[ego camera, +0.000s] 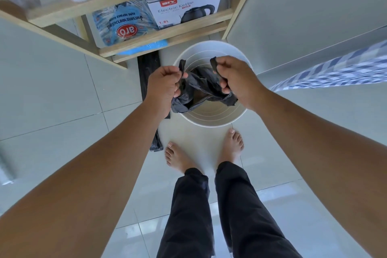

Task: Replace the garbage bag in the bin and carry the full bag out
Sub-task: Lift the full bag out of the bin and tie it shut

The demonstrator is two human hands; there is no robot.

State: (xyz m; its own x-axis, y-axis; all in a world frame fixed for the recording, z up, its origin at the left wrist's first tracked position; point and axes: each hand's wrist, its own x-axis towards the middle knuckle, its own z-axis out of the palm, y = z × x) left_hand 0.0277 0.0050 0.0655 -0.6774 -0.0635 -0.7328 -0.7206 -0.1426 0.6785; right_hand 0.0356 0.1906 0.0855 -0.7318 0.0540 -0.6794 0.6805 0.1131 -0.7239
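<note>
A round white bin stands on the tiled floor just ahead of my bare feet. Over its mouth hangs a black garbage bag, gathered and crumpled, with its top pulled apart. My left hand pinches the bag's left handle strip, and my right hand pinches the right one. The bin's ribbed inner wall shows bare below the bag. A second black bag lies flat on the floor to the left of the bin, partly hidden by my left forearm.
A wooden shelf unit stands right behind the bin, holding an electric kettle box and a blue sugar packet. A white wall panel rises at the right, with a blue checkered cloth beside it.
</note>
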